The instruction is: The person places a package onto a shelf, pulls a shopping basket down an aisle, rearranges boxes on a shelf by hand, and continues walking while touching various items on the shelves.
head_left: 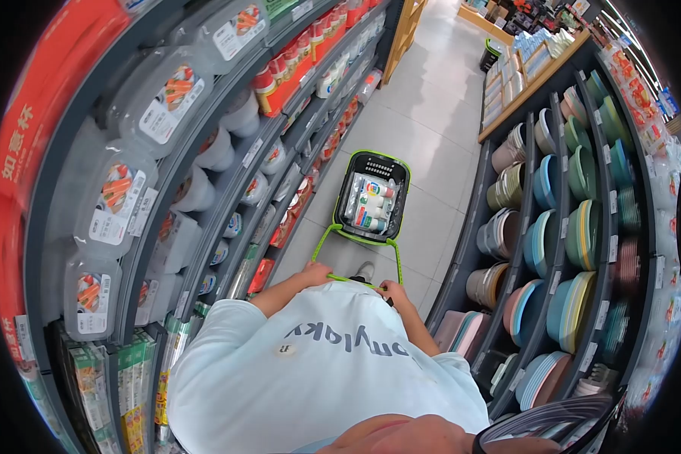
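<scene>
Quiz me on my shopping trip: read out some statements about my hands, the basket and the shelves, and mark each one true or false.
1. Your left hand and right hand are both at the green handle of the basket. True.
2. The basket is empty. False: packaged items lie in it.
3. Stacked bowls stand on the shelves to your right. True.
4. Your shirt is black. False: it is pale, with dark lettering.
5. The clear plastic containers on your left bear no labels. False: they carry picture labels.
</scene>
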